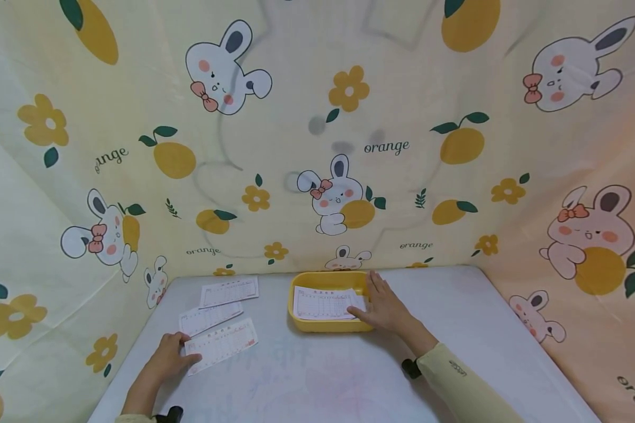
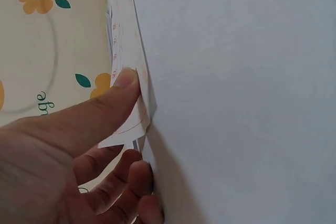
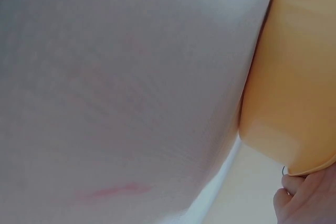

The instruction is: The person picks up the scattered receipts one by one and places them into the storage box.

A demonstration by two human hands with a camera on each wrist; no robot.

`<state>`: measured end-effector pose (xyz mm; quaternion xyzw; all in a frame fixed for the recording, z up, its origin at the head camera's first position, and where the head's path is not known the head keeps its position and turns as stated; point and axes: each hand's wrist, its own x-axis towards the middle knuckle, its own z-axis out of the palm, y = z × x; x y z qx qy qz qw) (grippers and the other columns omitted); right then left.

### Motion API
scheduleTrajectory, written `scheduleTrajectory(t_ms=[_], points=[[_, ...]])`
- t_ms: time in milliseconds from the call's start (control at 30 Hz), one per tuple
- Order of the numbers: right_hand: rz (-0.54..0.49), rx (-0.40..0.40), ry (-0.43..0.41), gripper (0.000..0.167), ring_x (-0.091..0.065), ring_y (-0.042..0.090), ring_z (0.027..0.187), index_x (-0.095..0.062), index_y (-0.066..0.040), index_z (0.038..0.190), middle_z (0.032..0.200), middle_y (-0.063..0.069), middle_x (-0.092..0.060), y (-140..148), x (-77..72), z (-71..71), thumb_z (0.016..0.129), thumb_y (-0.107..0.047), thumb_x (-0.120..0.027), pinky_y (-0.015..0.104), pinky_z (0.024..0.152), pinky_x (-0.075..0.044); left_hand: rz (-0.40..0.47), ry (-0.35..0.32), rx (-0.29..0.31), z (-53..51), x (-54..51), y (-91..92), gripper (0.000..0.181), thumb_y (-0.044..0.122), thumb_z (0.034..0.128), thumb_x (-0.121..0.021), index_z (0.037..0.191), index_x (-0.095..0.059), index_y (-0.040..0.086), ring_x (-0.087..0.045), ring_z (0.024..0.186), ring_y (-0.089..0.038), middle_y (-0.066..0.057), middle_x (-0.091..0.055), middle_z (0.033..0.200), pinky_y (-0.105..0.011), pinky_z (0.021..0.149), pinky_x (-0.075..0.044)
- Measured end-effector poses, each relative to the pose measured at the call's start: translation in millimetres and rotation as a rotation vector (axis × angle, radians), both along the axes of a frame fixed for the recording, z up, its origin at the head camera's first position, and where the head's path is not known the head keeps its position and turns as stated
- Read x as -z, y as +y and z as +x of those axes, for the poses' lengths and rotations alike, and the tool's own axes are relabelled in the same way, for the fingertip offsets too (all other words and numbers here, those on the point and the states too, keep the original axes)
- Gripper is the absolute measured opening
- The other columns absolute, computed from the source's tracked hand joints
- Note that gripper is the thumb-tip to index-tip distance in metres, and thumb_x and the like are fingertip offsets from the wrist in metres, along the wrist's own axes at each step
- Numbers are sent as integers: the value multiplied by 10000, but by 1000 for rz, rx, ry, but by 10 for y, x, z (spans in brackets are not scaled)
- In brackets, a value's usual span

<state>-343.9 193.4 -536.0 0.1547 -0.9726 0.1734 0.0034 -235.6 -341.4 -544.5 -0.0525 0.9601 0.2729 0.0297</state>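
My left hand (image 1: pixel 165 356) is at the left end of the nearest printed paper form (image 1: pixel 223 345). In the left wrist view the thumb (image 2: pixel 125 80) lies on top of the form (image 2: pixel 128 51) and the other fingers curl below its edge. Several more forms lie behind it, among them a middle form (image 1: pixel 209 318) and a back form (image 1: pixel 229 292). My right hand (image 1: pixel 388 308) rests over the right end of a yellow tray (image 1: pixel 328 326), fingers extended along the rim and thumb over the pile of forms (image 1: pixel 325 304) inside. Its fingertips are partly hidden in the right wrist view.
The white table (image 1: pixel 317 376) ends at a patterned curtain (image 1: pixel 275 176) that rises behind it and at both sides. The tray stands at the back middle, close to the curtain. Black wrist straps (image 1: pixel 411 369) show at both sleeves.
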Motion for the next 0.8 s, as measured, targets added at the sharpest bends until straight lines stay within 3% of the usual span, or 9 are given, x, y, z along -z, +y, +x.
scheduleTrajectory(t_ms=[267,433,567,667,800], points=[[-6,-7,5,1237,-93,403,1650,-94,54,1682,1781,232,-61,9,26,-16,929,-808,-562,538,1326,-119,-13,10,21,32,-11,6,640,216,887,-881,1255,-573,-209,-574,1110,-490,-386,-495,1228,-695,1067,-449],[-15,-11,10,1234,-102,409,1648,-103,58,1680,1777,242,-82,13,16,-7,930,-803,-570,548,1323,-135,-11,-7,9,34,-3,1,683,224,917,-853,1325,-542,-229,-585,1075,-448,-351,-521,1215,-682,1045,-468],[-18,-11,11,1229,-104,410,1648,-108,61,1679,1775,244,-91,8,3,-2,932,-798,-572,550,1322,-138,5,-52,-10,23,-19,-2,621,195,960,-793,1336,-534,-225,-598,1037,-396,-311,-552,1190,-660,1018,-497],[-15,-9,11,1229,-103,408,1648,-111,61,1679,1775,244,-93,5,-2,1,931,-797,-574,549,1322,-137,11,-92,-26,18,-47,2,588,196,993,-749,1335,-525,-226,-616,1084,-460,-336,-586,1206,-660,1019,-503],[-17,-8,12,1231,-103,409,1648,-111,61,1679,1775,244,-95,2,-1,2,928,-798,-576,550,1322,-136,34,-95,-29,22,-61,6,546,201,1024,-702,1347,-532,-205,-638,1111,-479,-343,-642,1228,-658,998,-518]])
